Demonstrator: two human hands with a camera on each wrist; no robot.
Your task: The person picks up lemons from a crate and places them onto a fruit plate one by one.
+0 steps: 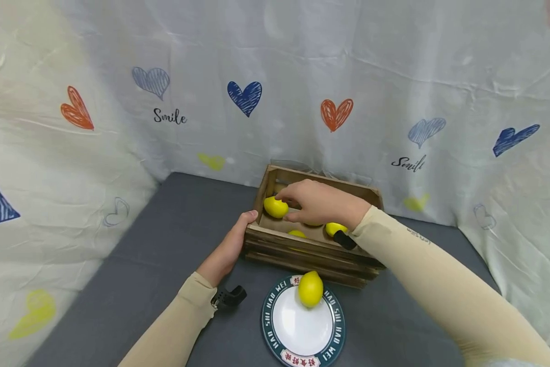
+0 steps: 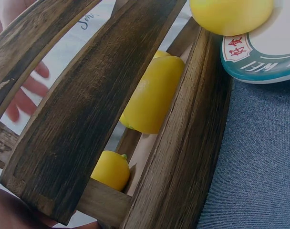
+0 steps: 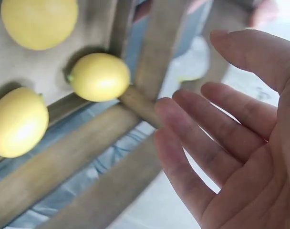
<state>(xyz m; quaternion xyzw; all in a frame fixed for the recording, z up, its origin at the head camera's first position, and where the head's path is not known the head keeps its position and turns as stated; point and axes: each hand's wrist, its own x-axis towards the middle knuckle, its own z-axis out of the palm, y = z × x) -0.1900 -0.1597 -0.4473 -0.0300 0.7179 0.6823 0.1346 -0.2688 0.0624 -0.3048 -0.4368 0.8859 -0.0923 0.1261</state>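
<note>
A slatted wooden crate (image 1: 297, 258) stands on the dark table with several lemons inside. At its left front corner, my left hand (image 1: 230, 245) grips the end, thumb over the rim. My right hand (image 1: 324, 203) is over the crate, fingers spread and slightly bent around nothing. Its fingertips are close to the lemon (image 1: 276, 207) at the crate's left end. Another lemon (image 1: 334, 229) lies under the right wrist, and one more (image 1: 296, 234) shows just behind the front wall. In the right wrist view, the palm (image 3: 250, 186) holds nothing.
In front of the crate sits a white plate (image 1: 302, 326) with a green lettered rim, carrying one lemon (image 1: 310, 289) at its far edge. Behind the crate hangs a pale curtain (image 1: 293, 76) printed with hearts. The grey table (image 1: 164, 244) extends to both sides.
</note>
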